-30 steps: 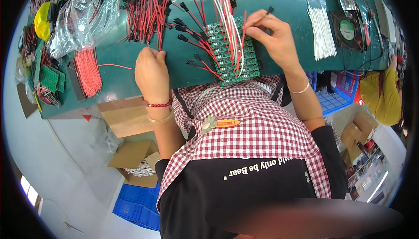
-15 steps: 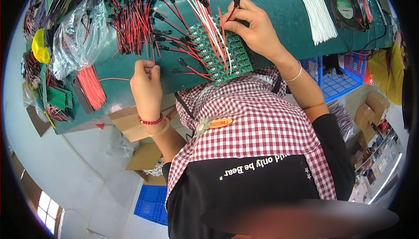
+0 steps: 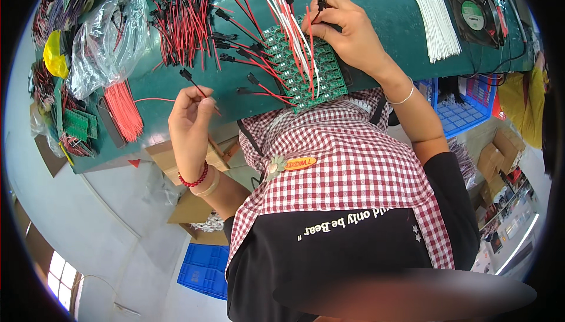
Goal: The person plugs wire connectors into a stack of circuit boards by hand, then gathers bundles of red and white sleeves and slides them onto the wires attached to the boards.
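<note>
Here's my left hand (image 3: pixel 191 113), pinching one lead (image 3: pixel 186 75) below the pile (image 3: pixel 182 22); my right grip (image 3: pixel 350 31) grasps another lead (image 3: pixel 321 3) by the boards (image 3: pixel 332 76), at the desk's (image 3: pixel 385 13) near edge. Looks like lead-placing; next calls for steady aim, I'd say.

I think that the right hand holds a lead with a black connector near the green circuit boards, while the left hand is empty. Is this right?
Not quite: in the head view, the left hand is not empty; it holds a red-and-black lead. The right hand does hold its connector-tipped lead near the green circuit boards.
</note>
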`<state>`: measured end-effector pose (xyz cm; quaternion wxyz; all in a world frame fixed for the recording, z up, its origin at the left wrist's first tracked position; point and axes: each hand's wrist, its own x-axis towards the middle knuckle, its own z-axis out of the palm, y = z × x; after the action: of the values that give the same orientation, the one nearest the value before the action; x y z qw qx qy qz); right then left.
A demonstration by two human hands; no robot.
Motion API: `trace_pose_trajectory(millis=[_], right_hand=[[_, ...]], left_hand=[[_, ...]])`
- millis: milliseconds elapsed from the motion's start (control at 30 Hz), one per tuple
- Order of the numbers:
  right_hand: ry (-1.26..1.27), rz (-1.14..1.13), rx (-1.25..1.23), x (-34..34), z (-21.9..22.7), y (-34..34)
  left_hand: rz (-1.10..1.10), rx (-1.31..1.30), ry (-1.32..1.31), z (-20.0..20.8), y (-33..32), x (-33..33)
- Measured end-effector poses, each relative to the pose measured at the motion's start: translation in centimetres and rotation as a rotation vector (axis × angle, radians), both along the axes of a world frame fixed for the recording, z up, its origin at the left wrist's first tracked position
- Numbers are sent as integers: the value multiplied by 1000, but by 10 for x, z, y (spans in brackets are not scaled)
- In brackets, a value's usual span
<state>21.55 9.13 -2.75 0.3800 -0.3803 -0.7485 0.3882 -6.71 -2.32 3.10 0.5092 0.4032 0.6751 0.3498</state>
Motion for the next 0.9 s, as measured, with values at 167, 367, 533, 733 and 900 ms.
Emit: trace_pose_trajectory(millis=[167, 367, 533, 733, 900], right_hand=[[-54, 38, 62, 1, 3, 1], [-188, 114, 239, 1, 17, 5], [-236, 143, 218, -2, 17, 0], [-207, 15, 89, -1, 20, -10], [-90, -141, 4, 6, 76, -26]], left_hand=[[52, 145, -175, -1, 1, 12], [127, 298, -106, 8, 8, 28], [140, 392, -321, 21, 17, 53], [97, 346, -313, 24, 37, 74], [47, 346, -190, 33, 39, 88]])
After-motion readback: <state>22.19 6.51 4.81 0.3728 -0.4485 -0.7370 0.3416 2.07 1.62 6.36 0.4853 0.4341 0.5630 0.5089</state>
